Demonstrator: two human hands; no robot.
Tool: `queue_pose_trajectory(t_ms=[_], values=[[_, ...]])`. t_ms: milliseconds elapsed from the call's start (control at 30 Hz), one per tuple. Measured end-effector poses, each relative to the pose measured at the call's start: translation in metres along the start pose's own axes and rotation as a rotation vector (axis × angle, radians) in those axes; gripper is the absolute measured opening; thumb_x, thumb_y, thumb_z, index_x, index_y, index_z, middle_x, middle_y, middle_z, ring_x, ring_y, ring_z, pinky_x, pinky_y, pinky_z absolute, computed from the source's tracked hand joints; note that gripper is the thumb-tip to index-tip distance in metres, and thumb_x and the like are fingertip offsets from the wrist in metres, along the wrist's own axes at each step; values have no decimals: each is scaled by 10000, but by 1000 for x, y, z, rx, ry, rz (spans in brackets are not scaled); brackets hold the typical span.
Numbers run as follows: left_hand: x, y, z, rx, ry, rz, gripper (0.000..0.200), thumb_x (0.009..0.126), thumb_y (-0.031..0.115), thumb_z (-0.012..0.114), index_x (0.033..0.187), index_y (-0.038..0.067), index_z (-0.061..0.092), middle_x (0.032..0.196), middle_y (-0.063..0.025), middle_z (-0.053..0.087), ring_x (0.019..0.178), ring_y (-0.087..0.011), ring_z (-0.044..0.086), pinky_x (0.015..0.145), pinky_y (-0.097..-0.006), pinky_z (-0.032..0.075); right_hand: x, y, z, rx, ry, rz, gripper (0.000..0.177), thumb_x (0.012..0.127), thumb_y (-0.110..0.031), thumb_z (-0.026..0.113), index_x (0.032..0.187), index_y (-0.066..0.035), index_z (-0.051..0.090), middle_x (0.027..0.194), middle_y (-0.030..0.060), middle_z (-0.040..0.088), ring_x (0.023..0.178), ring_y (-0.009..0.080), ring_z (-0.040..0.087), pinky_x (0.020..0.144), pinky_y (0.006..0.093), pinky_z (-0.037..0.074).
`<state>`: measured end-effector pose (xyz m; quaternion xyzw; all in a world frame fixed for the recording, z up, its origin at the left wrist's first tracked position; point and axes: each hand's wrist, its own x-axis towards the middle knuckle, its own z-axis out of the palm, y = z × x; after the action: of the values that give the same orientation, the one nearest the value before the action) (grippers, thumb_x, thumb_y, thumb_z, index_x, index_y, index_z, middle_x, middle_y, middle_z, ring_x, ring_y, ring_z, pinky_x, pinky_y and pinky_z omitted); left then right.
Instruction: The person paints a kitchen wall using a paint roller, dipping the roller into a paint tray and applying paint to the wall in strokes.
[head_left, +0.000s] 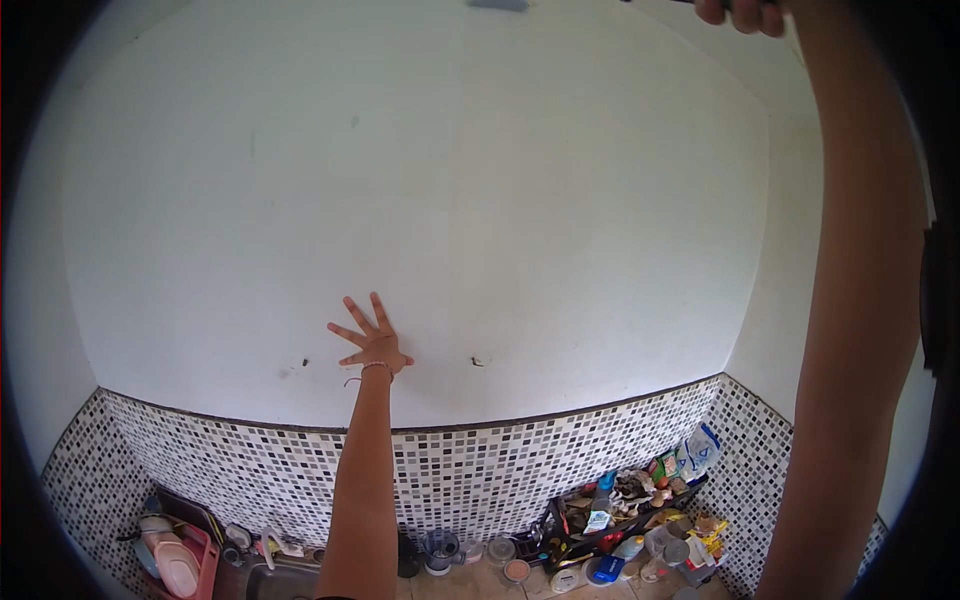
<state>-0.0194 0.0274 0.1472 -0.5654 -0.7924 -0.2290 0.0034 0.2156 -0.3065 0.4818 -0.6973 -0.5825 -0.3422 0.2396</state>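
Observation:
Low on the white wall [420,200], left of centre, my left hand [375,345] lies flat with its fingers spread, a thin bracelet [377,366] at its wrist. At the top right edge my right hand [742,14] is partly cut off by the frame, its fingers curled round a thin dark handle [680,2]. A grey, flat-edged object [498,4] touches the wall at the top centre. Whether it joins the handle is out of frame. Small damaged spots mark the wall on both sides of my left hand.
Mosaic tiles [480,470] cover the lower wall. Below stand a sink [280,582], a pink dish rack [205,560] with dishes at the left, several jars along the counter [460,585], and a black crate [570,548] with packets and bottles at the right.

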Motion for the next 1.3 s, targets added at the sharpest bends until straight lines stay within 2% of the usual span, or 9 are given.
queue_pose_trajectory(t_ms=[100, 200, 400, 667, 967, 1167, 1300], values=[[0, 0, -2, 36, -16, 22, 1432, 686, 473, 850, 1468, 145, -304, 1434, -320, -408, 1210, -696, -313, 866, -783, 378, 10, -30, -12, 23, -12, -11, 476, 976, -197, 361, 1439, -112, 430, 609, 97, 552, 397, 167, 514, 383, 323, 462], [0, 0, 1, 32, -5, 19, 1435, 681, 475, 854, 1471, 146, -298, 1435, -320, -406, 1212, -694, -313, 869, -783, 376, 11, -32, -17, 26, -21, -23, 475, 975, -201, 362, 1436, -112, 435, 603, 95, 548, 392, 163, 510, 377, 320, 458], [2, -1, 3, 14, 1, 9, 1452, 664, 463, 869, 1473, 161, -299, 1446, -306, -404, 1236, -682, -303, 868, -795, 363, -7, 14, -14, -22, 2, 2, 472, 974, -208, 365, 1428, -111, 447, 593, 89, 541, 383, 156, 503, 365, 313, 450], [-3, 1, 1, 19, -1, 3, 1452, 664, 456, 872, 1475, 159, -296, 1450, -302, -402, 1243, -682, -296, 868, -801, 357, 3, -28, -34, 44, 0, -2, 468, 973, -219, 368, 1418, -109, 463, 579, 81, 532, 371, 147, 493, 350, 303, 440], [2, 1, 6, 11, 19, -8, 1463, 655, 448, 880, 1474, 178, -302, 1452, -291, -408, 1258, -671, -290, 874, -791, 369, -16, 38, -7, 0, 24, 28, 466, 971, -230, 373, 1407, -108, 481, 562, 73, 521, 356, 137, 482, 333, 293, 429], [-1, 3, 3, 12, 18, -11, 1463, 656, 434, 883, 1474, 176, -302, 1452, -289, -410, 1271, -663, -282, 877, -788, 374, -7, -12, -7, 71, -39, 36, 464, 970, -238, 375, 1400, -107, 492, 552, 67, 514, 347, 130, 475, 322, 286, 421], [-2, 3, 2, 27, 27, -5, 1462, 655, 434, 883, 1475, 167, -298, 1452, -299, -404, 1263, -673, -279, 870, -790, 375, -19, 9, 0, 91, -38, 32, 464, 969, -243, 377, 1395, -106, 500, 545, 64, 509, 341, 125, 470, 314, 281, 416]])
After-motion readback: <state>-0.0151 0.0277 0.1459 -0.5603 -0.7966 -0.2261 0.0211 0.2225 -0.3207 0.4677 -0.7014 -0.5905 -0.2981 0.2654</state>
